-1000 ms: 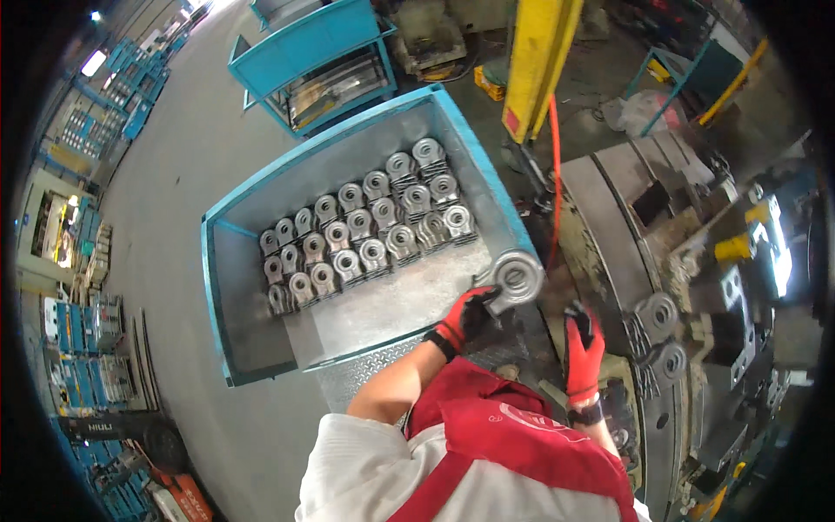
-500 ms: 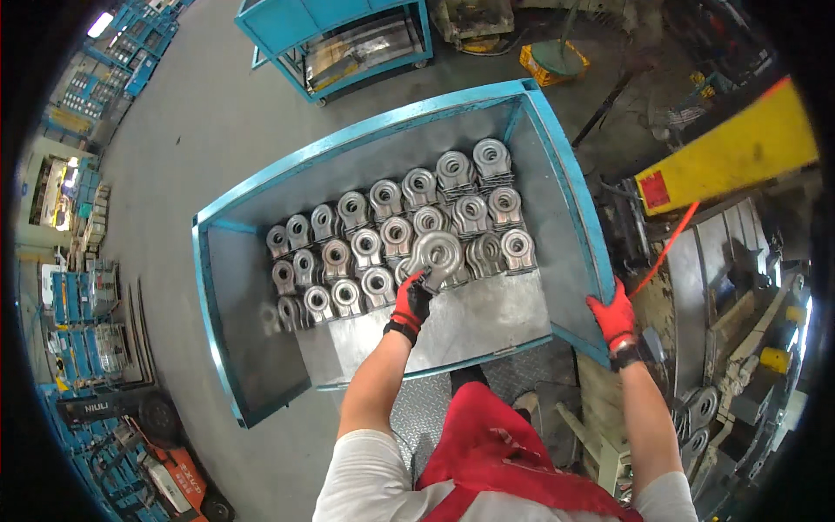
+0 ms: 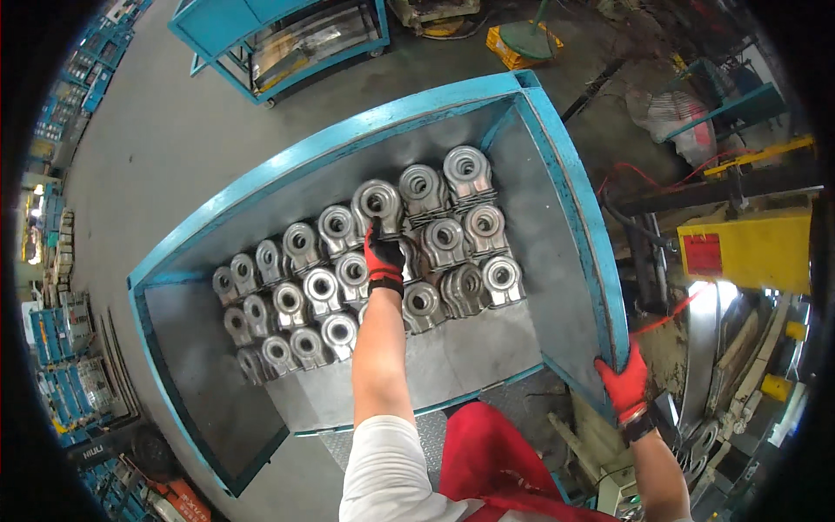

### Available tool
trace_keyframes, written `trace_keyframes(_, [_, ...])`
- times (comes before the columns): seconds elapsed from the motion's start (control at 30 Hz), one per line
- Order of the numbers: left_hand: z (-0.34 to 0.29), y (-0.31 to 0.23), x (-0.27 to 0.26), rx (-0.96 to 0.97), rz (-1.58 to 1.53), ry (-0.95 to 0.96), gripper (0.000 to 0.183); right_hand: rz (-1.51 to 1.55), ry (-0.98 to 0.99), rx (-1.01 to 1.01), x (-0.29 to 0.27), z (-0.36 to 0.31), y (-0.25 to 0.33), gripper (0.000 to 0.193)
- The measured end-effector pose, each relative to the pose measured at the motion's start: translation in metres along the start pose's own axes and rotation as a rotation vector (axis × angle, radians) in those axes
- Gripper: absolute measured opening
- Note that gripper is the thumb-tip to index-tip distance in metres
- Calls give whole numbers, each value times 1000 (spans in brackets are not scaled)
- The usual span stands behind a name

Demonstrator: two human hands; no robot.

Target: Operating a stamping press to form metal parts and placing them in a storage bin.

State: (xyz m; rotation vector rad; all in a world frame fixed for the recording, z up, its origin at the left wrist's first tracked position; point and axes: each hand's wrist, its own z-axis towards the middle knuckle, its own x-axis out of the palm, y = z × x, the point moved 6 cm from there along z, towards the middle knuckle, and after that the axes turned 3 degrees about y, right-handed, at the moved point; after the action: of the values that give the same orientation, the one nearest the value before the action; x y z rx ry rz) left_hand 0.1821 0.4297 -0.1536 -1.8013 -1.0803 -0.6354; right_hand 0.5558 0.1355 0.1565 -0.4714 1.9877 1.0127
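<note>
My left hand [image 3: 384, 258], in a red and black glove, is over the back row of stacked metal eye pieces. Its fingers close on the lower end of one eye piece [image 3: 377, 200], a grey plate with a round ring head, which lies atop a stack. A dark fingertip reaches the ring's hole; the thumb is hidden. At the right, my right hand [image 3: 624, 383], in a red glove, is wrapped round the edge of the blue metal bin [image 3: 578, 209]. Several stacks of similar eye pieces [image 3: 289, 300] stand in three rows inside the bin.
A blue wheeled cart [image 3: 287, 43] stands beyond the bin, beside a yellow crate [image 3: 513, 48]. A yellow machine part [image 3: 744, 252] with a red patch juts in at the right. Part of an orange forklift [image 3: 178, 500] shows at the lower left.
My left hand has carried the eye piece from the front row to a stack in the back row. My right hand stays on the bin's edge. The whole view has shifted.
</note>
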Motion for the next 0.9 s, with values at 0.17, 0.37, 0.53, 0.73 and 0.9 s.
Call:
trace_keyframes(0.17, [16, 40, 5, -163, 205, -76, 38, 40, 27, 160, -3, 0, 9, 70])
trace_keyframes(0.37, [39, 11, -29, 137, 1820, 378, 84, 129, 79, 223, -6, -2, 22, 69])
trace_keyframes(0.53, [25, 19, -41, -72, 1032, 118, 31, -24, 23, 25, -4, -2, 11, 66])
trace_keyframes(0.73, [-130, 39, 34, -467, 637, -34, 38, 0, -9, 1, -7, -8, 0, 68])
trace_keyframes(0.9, [-283, 72, 9, -813, 723, 206, 46, -5, -84, -132, -11, -9, -4, 69])
